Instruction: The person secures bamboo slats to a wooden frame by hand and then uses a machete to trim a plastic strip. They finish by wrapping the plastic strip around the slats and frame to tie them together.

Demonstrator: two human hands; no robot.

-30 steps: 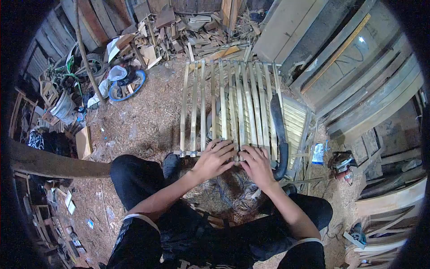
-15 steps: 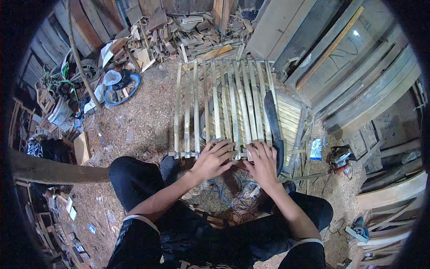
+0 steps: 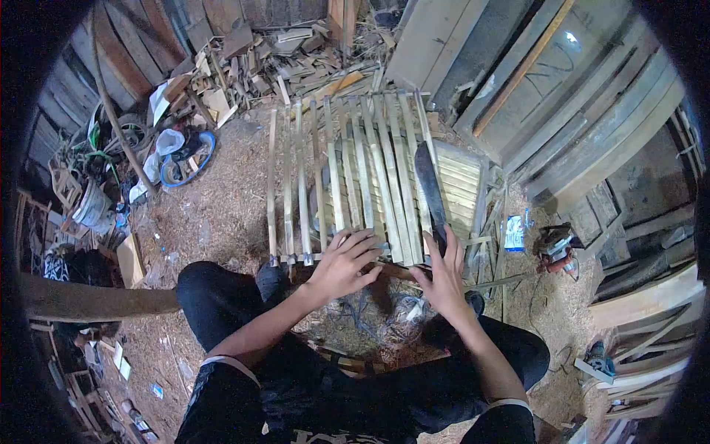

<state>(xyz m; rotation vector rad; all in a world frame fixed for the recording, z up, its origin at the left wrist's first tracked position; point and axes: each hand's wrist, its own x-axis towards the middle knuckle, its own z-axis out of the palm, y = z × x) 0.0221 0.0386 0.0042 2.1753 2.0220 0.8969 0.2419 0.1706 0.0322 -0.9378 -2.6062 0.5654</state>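
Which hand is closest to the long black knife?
The right bare hand, by the long black knife; the left bare hand is farther off, over pale wooden slats.

Around me the light is cool and uneven; far beyond the right hand (image 3: 446,287), a grey panel (image 3: 556,70) has small glare, and outer edges curve into blackness.
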